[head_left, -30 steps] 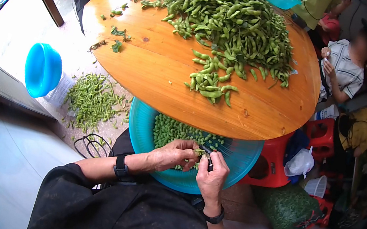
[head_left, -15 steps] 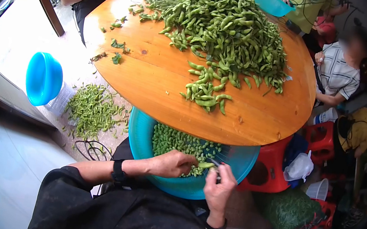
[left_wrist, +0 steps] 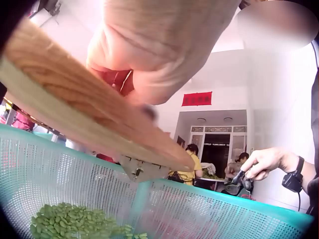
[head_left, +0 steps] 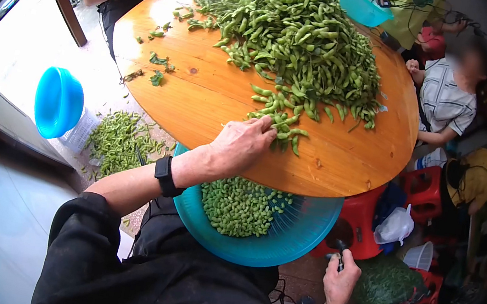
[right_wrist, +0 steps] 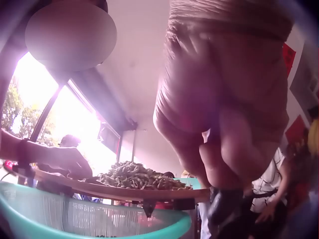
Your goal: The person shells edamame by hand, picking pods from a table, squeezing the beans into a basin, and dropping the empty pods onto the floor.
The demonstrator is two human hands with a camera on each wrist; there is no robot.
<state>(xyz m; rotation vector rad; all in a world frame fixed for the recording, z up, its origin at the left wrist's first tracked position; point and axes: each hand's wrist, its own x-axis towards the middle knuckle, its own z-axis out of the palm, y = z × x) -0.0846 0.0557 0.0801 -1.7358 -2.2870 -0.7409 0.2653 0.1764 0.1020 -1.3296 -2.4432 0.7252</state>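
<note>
My left hand reaches over the near edge of the wooden table. Its fingertips are down among a small group of green soybean pods; they are partly hidden, and I cannot tell whether they pinch one. Off to the right, beyond the basin, my right hand grips a small black-handled tool, also seen in the left wrist view as a dark tool in the fingers. Between the hands, partly under the tabletop, a teal slotted basin holds many shelled green beans.
A large heap of pods covers the table's far side. Discarded pods litter the floor at left, beside a blue tub. Red stools and a full green bag stand at right. Other people sit around the table.
The hands were together over the basin at a green pod. My left hand has since moved up to the pods on the table, and my right hand has drawn away rightward with the tool.
</note>
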